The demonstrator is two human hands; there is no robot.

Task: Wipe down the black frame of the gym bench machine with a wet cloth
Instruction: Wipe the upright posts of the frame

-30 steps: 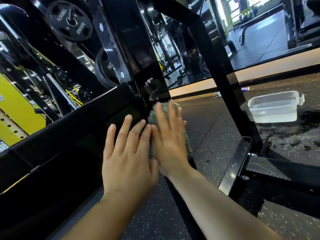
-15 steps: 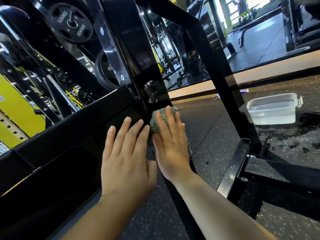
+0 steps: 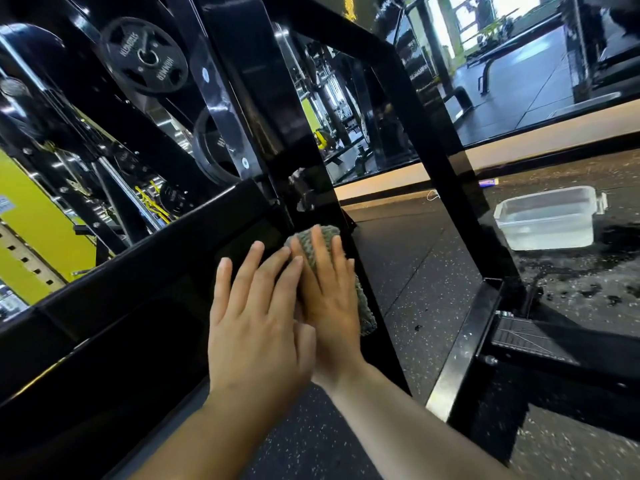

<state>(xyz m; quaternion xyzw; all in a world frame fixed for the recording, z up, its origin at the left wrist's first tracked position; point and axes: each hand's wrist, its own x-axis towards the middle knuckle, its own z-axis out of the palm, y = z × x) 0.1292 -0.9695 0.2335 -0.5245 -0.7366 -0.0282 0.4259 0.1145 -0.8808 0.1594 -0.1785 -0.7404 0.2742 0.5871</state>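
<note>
The gym bench machine's glossy black frame (image 3: pixel 263 109) rises steeply through the middle of the head view, with a second black post (image 3: pixel 446 168) to its right. A grey-green wet cloth (image 3: pixel 363 306) lies flat against the lower part of the main post. My right hand (image 3: pixel 329 289) presses the cloth onto the frame with straight fingers. My left hand (image 3: pixel 256 327) lies flat beside it with straight fingers, its fingertips touching the cloth's left edge and the black bench pad (image 3: pixel 138 271).
A clear plastic tub of water (image 3: pixel 547 220) stands on the wet speckled rubber floor (image 3: pixel 415 271) at the right. The frame's base rail and foot plate (image 3: pixel 519 337) lie below it. Weight plates (image 3: pixel 145 57) hang at the upper left. A mirror wall runs behind.
Both hands and the cloth have slid a little down the frame post, and the left hand has closed in against the right hand.
</note>
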